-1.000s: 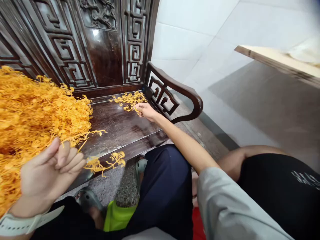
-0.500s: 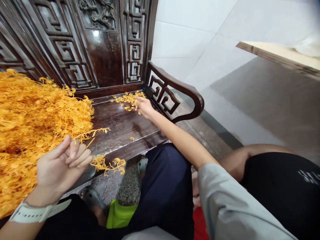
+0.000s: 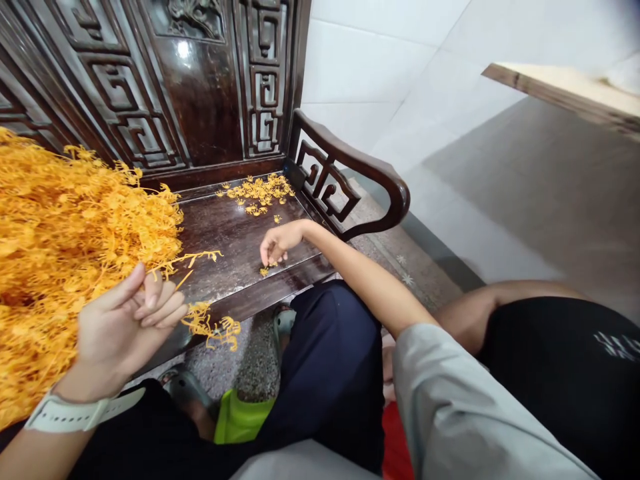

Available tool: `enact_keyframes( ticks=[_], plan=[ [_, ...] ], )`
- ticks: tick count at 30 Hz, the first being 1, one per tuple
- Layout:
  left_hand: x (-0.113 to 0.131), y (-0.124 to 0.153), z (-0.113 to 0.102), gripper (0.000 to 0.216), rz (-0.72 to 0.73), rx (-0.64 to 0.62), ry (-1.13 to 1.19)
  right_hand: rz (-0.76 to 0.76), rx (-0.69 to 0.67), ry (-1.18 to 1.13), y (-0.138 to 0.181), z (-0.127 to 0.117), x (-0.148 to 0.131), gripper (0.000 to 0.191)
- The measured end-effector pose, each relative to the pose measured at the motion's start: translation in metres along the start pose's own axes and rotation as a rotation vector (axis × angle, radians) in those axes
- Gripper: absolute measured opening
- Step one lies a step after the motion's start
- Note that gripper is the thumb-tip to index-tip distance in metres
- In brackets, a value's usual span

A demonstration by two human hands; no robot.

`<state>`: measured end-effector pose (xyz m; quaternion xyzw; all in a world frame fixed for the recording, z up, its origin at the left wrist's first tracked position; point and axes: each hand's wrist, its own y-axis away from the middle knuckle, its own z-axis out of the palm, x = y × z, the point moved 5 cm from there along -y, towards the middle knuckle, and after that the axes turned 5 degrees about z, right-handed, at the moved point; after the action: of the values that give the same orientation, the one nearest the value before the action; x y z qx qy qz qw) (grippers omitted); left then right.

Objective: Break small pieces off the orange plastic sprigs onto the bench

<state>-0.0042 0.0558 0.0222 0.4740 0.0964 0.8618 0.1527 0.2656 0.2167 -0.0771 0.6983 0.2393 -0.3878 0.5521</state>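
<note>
Small orange plastic piece [image 3: 264, 271] lies on the dark wooden worktop [image 3: 230, 240], right beneath the down-pointed fingers [image 3: 269, 255] of the right hand [image 3: 281, 240], nearly closed over it; whether they grip it, I cannot tell. Farther off, the left hand [image 3: 125, 330] clasps an orange plastic sprig [image 3: 213, 327].

A white watch strap [image 3: 75, 415] is worn below the left hand [image 3: 123, 330], lower left; 1 light grey sleeve [image 3: 460, 413] is seen on the right arm, lower right.
</note>
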Motion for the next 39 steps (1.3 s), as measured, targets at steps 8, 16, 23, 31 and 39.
enact_keyframes(
  ticks=[8,16,23,31,39],
  plan=[
    [-0.005,-0.003,0.001,0.058,-0.026,-0.014,0.004,-0.263,0.970,-0.964,0.023,-0.055,-0.001,0.016],
    [-0.007,-0.007,0.002,0.062,0.018,-0.075,-0.026,0.122,0.384,0.476,-0.023,0.008,0.002,0.026],
    [-0.006,-0.006,0.006,0.060,0.003,-0.037,-0.021,0.151,0.299,0.751,-0.048,0.024,0.011,0.034],
    [-0.006,-0.006,0.007,0.066,0.018,-0.104,-0.002,0.180,0.277,0.740,-0.027,0.022,0.000,0.010],
    [-0.010,-0.009,0.002,0.057,0.056,-0.160,0.101,-0.171,0.624,-0.128,0.012,-0.005,-0.035,0.013]
  ],
)
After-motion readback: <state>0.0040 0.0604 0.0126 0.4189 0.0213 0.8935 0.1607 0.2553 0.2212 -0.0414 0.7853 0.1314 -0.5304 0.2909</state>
